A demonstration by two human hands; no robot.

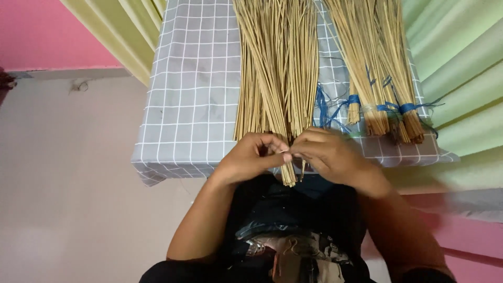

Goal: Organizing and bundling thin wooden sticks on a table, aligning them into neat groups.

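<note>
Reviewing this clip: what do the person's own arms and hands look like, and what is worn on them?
Both forearms are bare, with no sleeves in view. The left hand and right hand wear no gloves; no rings, watch or bracelets show. A dark printed shirt covers the torso.

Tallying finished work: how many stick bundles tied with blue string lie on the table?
3, side by side at the checked table's right end: a short left bundle, a middle bundle, a right bundle. The overlap may hide more.
</note>
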